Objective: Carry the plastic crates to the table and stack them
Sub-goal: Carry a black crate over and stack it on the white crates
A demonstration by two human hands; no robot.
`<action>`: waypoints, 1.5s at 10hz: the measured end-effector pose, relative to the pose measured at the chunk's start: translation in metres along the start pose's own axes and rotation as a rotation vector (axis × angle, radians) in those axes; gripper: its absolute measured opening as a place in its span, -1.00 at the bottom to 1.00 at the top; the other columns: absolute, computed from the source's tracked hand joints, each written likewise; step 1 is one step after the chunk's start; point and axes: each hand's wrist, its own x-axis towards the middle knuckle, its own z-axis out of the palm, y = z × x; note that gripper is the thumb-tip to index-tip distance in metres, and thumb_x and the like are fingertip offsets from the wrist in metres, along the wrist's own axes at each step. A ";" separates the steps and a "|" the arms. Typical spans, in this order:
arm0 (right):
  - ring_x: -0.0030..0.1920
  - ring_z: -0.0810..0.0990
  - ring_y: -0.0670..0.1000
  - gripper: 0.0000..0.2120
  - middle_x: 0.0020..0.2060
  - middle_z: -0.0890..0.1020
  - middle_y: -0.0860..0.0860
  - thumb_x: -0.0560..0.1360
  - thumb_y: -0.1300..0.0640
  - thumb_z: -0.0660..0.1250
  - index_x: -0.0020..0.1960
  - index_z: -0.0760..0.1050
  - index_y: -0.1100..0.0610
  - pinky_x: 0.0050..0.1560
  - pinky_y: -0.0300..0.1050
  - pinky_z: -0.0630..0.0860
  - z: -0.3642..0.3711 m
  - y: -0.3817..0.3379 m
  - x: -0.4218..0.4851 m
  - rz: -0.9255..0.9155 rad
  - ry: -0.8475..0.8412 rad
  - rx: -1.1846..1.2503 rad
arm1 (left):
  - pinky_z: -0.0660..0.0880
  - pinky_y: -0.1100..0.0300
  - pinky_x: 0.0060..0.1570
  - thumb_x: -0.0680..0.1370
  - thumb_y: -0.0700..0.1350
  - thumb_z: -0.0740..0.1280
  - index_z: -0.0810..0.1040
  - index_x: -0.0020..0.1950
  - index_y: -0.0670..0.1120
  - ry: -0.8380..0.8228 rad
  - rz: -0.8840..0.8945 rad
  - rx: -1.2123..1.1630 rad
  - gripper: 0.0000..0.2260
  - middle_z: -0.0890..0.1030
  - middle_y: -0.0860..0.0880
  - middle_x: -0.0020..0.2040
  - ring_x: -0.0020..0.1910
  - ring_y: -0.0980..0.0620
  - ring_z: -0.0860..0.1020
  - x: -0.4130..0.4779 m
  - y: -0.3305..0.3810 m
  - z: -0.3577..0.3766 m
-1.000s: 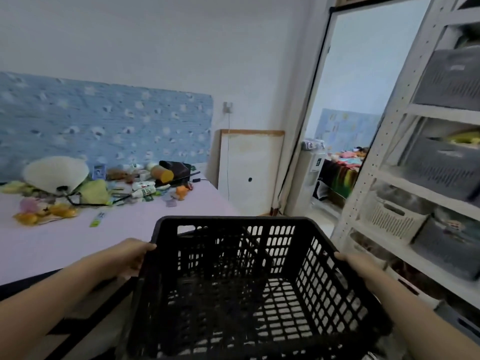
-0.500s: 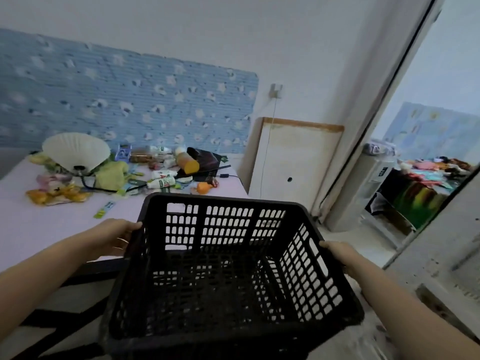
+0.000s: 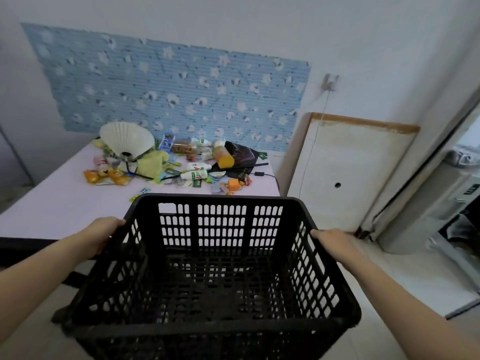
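Observation:
A black slotted plastic crate fills the lower middle of the head view, empty and held in the air. My left hand grips its left rim and my right hand grips its right rim, fingers hidden over the sides. The crate's far wall overlaps the near right corner of the table, which has a pale lilac top.
At the far end of the table lies a pile of small things: a white folding fan, bottles, snack packets, a dark bag and a cable. A white board leans on the wall to the right. A doorway opens at far right.
The view has swung left: the white shelving with grey bins has left the frame and the table now lies straight ahead and closer. Both hands keep hold of the crate.

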 end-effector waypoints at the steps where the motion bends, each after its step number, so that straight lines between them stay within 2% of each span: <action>1: -0.18 0.66 0.21 -0.59 -0.26 0.68 0.21 0.54 -0.04 0.17 -0.34 0.52 0.20 -0.14 -0.03 0.55 -0.002 0.005 -0.003 -0.021 -0.020 -0.044 | 0.60 -0.01 -0.23 0.43 0.00 0.35 0.57 0.11 -0.25 0.009 0.068 -0.041 -0.61 0.63 -0.26 -0.06 -0.18 -0.21 0.61 -0.128 0.044 0.020; 2: -0.15 0.66 0.20 -0.65 -0.24 0.69 0.20 0.55 -0.02 0.18 -0.31 0.52 0.14 -0.07 0.02 0.58 -0.002 0.014 -0.008 -0.041 -0.027 -0.108 | 0.47 0.11 -0.34 0.58 -0.11 0.23 0.51 -0.02 -0.23 0.017 0.107 -0.045 -0.81 0.52 -0.18 -0.20 -0.29 -0.13 0.50 -0.219 0.074 0.033; 3: -0.02 0.62 0.19 -0.70 -0.16 0.66 0.15 0.60 0.03 0.15 -0.22 0.50 0.13 0.00 -0.02 0.51 0.003 0.021 -0.011 -0.073 -0.014 -0.154 | 0.49 0.15 -0.46 0.62 -0.12 0.20 0.47 -0.04 -0.23 0.024 0.140 -0.070 -0.82 0.50 -0.19 -0.24 -0.33 -0.14 0.49 -0.240 0.080 0.036; 4: -0.11 0.55 0.17 -0.54 -0.15 0.65 0.19 0.61 -0.04 0.08 -0.23 0.57 0.22 -0.09 -0.05 0.41 0.011 0.022 -0.015 -0.078 0.035 -0.197 | 0.47 0.19 -0.61 0.63 -0.12 0.19 0.48 0.02 -0.26 0.025 0.141 -0.084 -0.80 0.49 -0.20 -0.26 -0.36 -0.14 0.49 -0.245 0.072 0.031; 5: -0.01 0.59 0.18 -0.57 -0.12 0.63 0.16 0.61 -0.12 0.04 -0.20 0.53 0.09 -0.10 -0.06 0.41 0.018 0.026 -0.020 -0.087 0.097 -0.229 | 0.52 0.14 -0.44 0.61 -0.11 0.23 0.52 -0.02 -0.27 -0.007 0.133 -0.089 -0.78 0.53 -0.18 -0.25 -0.34 -0.14 0.52 -0.254 0.068 0.026; 6: 0.07 0.56 0.20 -0.55 0.06 0.61 0.20 0.61 -0.15 0.00 0.18 0.46 0.15 -0.05 -0.02 0.41 0.030 0.037 -0.028 -0.072 0.102 -0.216 | 0.56 0.05 -0.16 0.61 -0.07 0.25 0.56 -0.07 -0.28 -0.058 0.170 -0.010 -0.73 0.61 -0.23 -0.23 -0.26 -0.18 0.58 -0.253 0.057 0.018; 7: -0.05 0.53 0.14 -0.51 -0.03 0.58 0.15 0.61 -0.18 -0.04 0.30 0.37 0.14 -0.01 0.00 0.42 0.035 0.047 -0.033 -0.033 0.062 -0.067 | 0.51 -0.02 0.06 0.60 0.06 0.23 0.57 -0.02 -0.22 -0.164 0.194 0.064 -0.66 0.65 -0.18 -0.15 -0.14 -0.15 0.62 -0.265 0.034 0.012; 8: -0.10 0.61 0.19 -0.52 -0.13 0.60 0.13 0.56 -0.22 -0.07 0.08 0.45 0.09 0.02 0.08 0.52 0.034 0.061 -0.041 -0.027 0.045 0.021 | 0.45 0.11 -0.06 0.57 0.18 0.23 0.59 -0.02 -0.13 -0.197 0.193 0.056 -0.62 0.67 -0.11 -0.08 -0.08 -0.06 0.62 -0.276 0.010 0.008; 9: -0.20 0.63 0.20 -0.57 -0.20 0.62 0.16 0.57 -0.17 -0.02 -0.10 0.46 0.11 -0.03 0.14 0.57 0.035 0.067 -0.074 -0.006 0.066 0.128 | 0.50 0.09 0.01 0.52 0.26 0.23 0.64 0.00 -0.06 -0.268 0.138 -0.033 -0.58 0.71 -0.07 -0.05 -0.01 -0.06 0.64 -0.286 -0.011 0.008; 10: -0.21 0.59 0.13 -0.60 -0.07 0.65 0.23 0.58 -0.11 0.01 -0.02 0.51 0.12 -0.04 0.05 0.53 0.040 0.081 -0.102 0.013 0.111 0.285 | 0.52 0.10 0.01 0.53 0.21 0.25 0.63 0.07 -0.06 -0.305 0.121 -0.183 -0.62 0.69 -0.09 0.02 0.02 -0.06 0.63 -0.295 -0.028 0.009; 11: -0.10 0.58 0.09 -0.67 -0.02 0.63 0.17 0.58 -0.10 0.03 -0.03 0.50 0.04 0.11 0.12 0.52 0.049 0.089 -0.145 0.039 0.158 0.548 | 0.49 0.08 0.13 0.54 0.26 0.19 0.58 0.22 -0.01 -0.270 0.151 -0.250 -0.55 0.66 -0.07 0.14 0.14 -0.06 0.60 -0.303 -0.047 0.011; 12: 0.16 0.49 0.10 -0.65 0.13 0.50 0.05 0.65 -0.14 -0.07 0.22 0.38 0.01 0.31 0.20 0.41 0.064 0.097 -0.182 0.014 0.120 0.699 | 0.38 0.05 0.20 0.61 0.24 -0.03 0.46 0.34 -0.07 -0.212 0.165 -0.334 -0.46 0.54 -0.09 0.29 0.24 -0.08 0.49 -0.313 -0.066 0.020; 13: 0.22 0.38 0.02 -0.51 0.20 0.41 -0.03 0.63 -0.20 -0.14 0.40 0.30 0.00 0.40 0.19 0.29 0.076 0.104 -0.201 0.002 0.063 0.753 | 0.34 0.02 0.23 0.64 0.19 -0.15 0.41 0.39 -0.09 -0.193 0.210 -0.349 -0.44 0.49 -0.15 0.29 0.29 -0.11 0.43 -0.328 -0.087 0.035; 14: 0.25 0.34 -0.04 -0.42 0.22 0.39 -0.07 0.58 -0.30 -0.18 0.42 0.27 -0.03 0.41 0.17 0.23 0.089 0.111 -0.205 -0.034 0.049 0.725 | 0.33 0.06 0.25 0.63 0.20 -0.21 0.39 0.42 -0.10 -0.153 0.274 -0.382 -0.38 0.48 -0.09 0.21 0.28 -0.07 0.42 -0.333 -0.107 0.042; 15: 0.36 0.34 0.00 -0.27 0.27 0.36 -0.12 0.45 -0.48 -0.08 0.45 0.17 -0.06 0.38 0.05 0.25 0.104 0.122 -0.202 -0.045 0.076 0.675 | 0.29 0.03 0.33 0.55 0.31 -0.20 0.37 0.43 -0.07 -0.116 0.336 -0.351 -0.31 0.45 -0.10 0.36 0.41 -0.09 0.37 -0.330 -0.125 0.048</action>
